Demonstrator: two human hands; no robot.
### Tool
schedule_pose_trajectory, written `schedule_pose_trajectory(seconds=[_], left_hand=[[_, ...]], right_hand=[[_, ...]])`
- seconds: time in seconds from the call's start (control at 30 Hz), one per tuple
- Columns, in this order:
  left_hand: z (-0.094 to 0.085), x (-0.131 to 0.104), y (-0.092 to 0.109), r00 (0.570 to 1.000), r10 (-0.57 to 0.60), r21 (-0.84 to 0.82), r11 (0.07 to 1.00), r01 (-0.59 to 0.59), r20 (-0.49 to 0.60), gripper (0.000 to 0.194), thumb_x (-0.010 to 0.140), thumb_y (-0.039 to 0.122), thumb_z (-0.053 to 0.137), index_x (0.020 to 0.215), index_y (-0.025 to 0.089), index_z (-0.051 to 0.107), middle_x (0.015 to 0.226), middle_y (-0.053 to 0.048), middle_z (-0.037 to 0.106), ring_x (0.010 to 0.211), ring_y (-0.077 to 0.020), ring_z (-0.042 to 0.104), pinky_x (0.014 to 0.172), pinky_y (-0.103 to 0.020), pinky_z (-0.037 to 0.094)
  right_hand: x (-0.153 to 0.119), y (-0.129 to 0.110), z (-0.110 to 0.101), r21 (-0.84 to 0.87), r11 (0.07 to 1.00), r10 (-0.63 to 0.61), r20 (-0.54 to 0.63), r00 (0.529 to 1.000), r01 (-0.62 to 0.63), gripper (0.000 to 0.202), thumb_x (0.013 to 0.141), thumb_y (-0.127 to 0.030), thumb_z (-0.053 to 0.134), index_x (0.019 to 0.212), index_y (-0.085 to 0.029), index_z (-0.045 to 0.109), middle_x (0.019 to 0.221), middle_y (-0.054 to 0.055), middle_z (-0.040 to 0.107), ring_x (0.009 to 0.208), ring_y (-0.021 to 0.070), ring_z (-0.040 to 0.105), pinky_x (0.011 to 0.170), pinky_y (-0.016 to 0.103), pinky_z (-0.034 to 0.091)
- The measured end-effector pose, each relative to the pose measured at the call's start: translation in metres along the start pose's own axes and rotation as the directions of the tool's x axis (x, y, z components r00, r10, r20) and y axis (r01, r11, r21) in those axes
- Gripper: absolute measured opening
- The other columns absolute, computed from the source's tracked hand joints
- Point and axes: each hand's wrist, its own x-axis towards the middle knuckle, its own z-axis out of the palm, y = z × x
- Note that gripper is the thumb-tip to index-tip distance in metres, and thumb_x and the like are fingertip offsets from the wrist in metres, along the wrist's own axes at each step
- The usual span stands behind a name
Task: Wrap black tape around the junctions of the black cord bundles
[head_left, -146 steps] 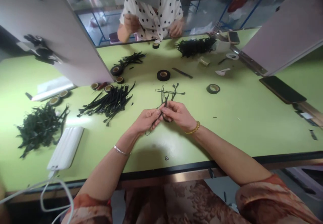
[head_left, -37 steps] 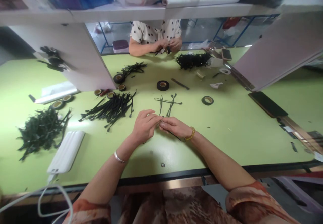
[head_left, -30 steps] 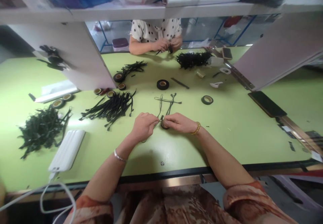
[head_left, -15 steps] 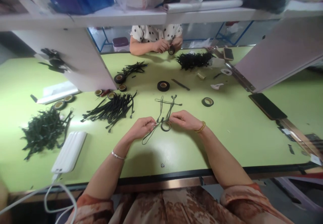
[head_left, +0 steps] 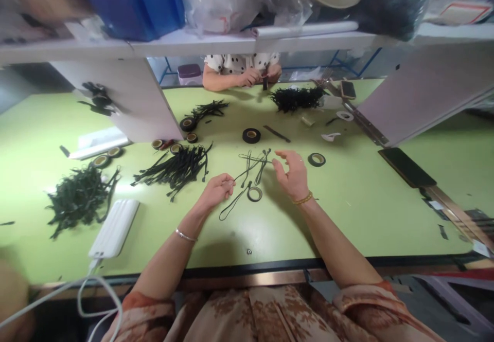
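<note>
My left hand [head_left: 219, 190] is closed, pinching the end of a thin black cord [head_left: 241, 175] that stretches up and right from its fingertips. To the right, my right hand [head_left: 291, 174] is raised with thumb and fingers apart, nothing visible between them, near the end of a lying cord. Several thin black cords [head_left: 263, 166] lie crossed between the hands. Below them rests a small tape roll [head_left: 254, 194], with a looped cord [head_left: 230, 207] to its left. A larger black tape roll [head_left: 251, 135] lies farther back.
Black cord piles [head_left: 177, 169] and a white power bank [head_left: 115, 229] are on the left. Another tape roll [head_left: 317, 159] and a phone [head_left: 407, 167] lie right. Across the table, a person's hands [head_left: 251, 77] hold a dark object beneath the shelf [head_left: 216, 47].
My right hand has moved up and right, away from the small tape roll, and its fingers have opened. A cord now stretches from my left hand. The view has shifted slightly.
</note>
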Motion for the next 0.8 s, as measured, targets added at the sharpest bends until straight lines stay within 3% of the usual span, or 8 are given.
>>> schedule_pose_trajectory(seconds=[0.07, 0.13, 0.2, 0.3, 0.43, 0.6, 0.8], left_hand=[[0.002, -0.001, 0.005, 1.000, 0.002, -0.016, 1.000, -0.002, -0.002, 0.015, 0.078, 0.029, 0.059, 0.074, 0.016, 0.055, 0.053, 0.004, 0.052, 0.046, -0.0068, 0.041, 0.048, -0.021, 0.031], [0.004, -0.004, 0.009, 0.999, 0.027, -0.022, 0.999, -0.026, 0.046, 0.015, 0.077, 0.028, 0.060, 0.072, 0.016, 0.054, 0.054, 0.004, 0.052, 0.047, -0.0067, 0.041, 0.049, -0.021, 0.032], [0.005, -0.006, 0.012, 0.995, 0.051, -0.040, 0.998, -0.048, 0.087, 0.016, 0.077, 0.028, 0.061, 0.070, 0.016, 0.052, 0.056, 0.004, 0.053, 0.048, -0.0067, 0.042, 0.050, -0.022, 0.032], [0.001, -0.007, 0.009, 0.991, 0.030, -0.065, 0.998, -0.022, 0.133, 0.017, 0.077, 0.030, 0.063, 0.072, 0.016, 0.054, 0.056, 0.004, 0.053, 0.049, -0.0070, 0.042, 0.050, -0.022, 0.031], [-0.010, -0.006, -0.002, 0.982, -0.016, -0.135, 0.990, 0.042, 0.186, 0.025, 0.079, 0.038, 0.065, 0.079, 0.014, 0.059, 0.059, 0.002, 0.056, 0.050, -0.0066, 0.043, 0.051, -0.021, 0.030], [-0.017, -0.006, -0.013, 0.981, -0.030, -0.120, 0.991, 0.053, 0.191, 0.033, 0.073, 0.040, 0.073, 0.086, 0.012, 0.061, 0.061, 0.002, 0.058, 0.052, -0.0071, 0.046, 0.053, -0.022, 0.035], [-0.019, -0.007, -0.017, 0.975, -0.046, 0.122, 0.992, 0.020, 0.217, 0.025, 0.077, 0.037, 0.065, 0.083, 0.013, 0.064, 0.062, 0.000, 0.061, 0.057, -0.0108, 0.054, 0.060, -0.026, 0.043]], right_hand=[[-0.006, -0.019, 0.002, -0.078, 0.979, -0.185, 0.027, 0.982, 0.186, 0.025, 0.092, -0.032, 0.052, 0.109, -0.019, 0.066, 0.107, 0.014, 0.069, 0.102, 0.0281, 0.060, 0.090, 0.045, 0.045], [-0.014, -0.038, 0.008, -0.100, 0.932, -0.325, 0.188, 0.927, 0.347, 0.024, 0.093, -0.029, 0.052, 0.110, -0.020, 0.066, 0.109, 0.012, 0.069, 0.106, 0.0272, 0.059, 0.096, 0.045, 0.040], [-0.020, -0.050, 0.017, -0.131, 0.883, -0.383, 0.354, 0.853, 0.451, 0.025, 0.095, -0.027, 0.049, 0.112, -0.020, 0.065, 0.111, 0.010, 0.070, 0.112, 0.0272, 0.056, 0.104, 0.046, 0.031], [-0.024, -0.052, 0.028, -0.243, 0.855, -0.283, 0.520, 0.806, 0.457, 0.024, 0.096, -0.024, 0.044, 0.101, -0.017, 0.067, 0.094, 0.011, 0.070, 0.093, 0.0254, 0.058, 0.099, 0.047, 0.027], [-0.021, -0.044, 0.030, -0.239, 0.881, -0.179, 0.632, 0.754, 0.409, 0.028, 0.098, -0.025, 0.041, 0.089, -0.016, 0.067, 0.084, 0.010, 0.066, 0.076, 0.0205, 0.054, 0.072, 0.033, 0.030], [-0.019, -0.038, 0.028, -0.132, 0.930, -0.171, 0.669, 0.723, 0.342, 0.029, 0.098, -0.027, 0.043, 0.091, -0.017, 0.069, 0.083, 0.007, 0.066, 0.074, 0.0170, 0.053, 0.062, 0.029, 0.028], [-0.011, -0.024, 0.026, -0.029, 0.903, -0.262, 0.753, 0.604, 0.428, 0.027, 0.095, -0.026, 0.048, 0.099, -0.018, 0.073, 0.083, 0.007, 0.068, 0.072, 0.0164, 0.055, 0.058, 0.027, 0.028]])
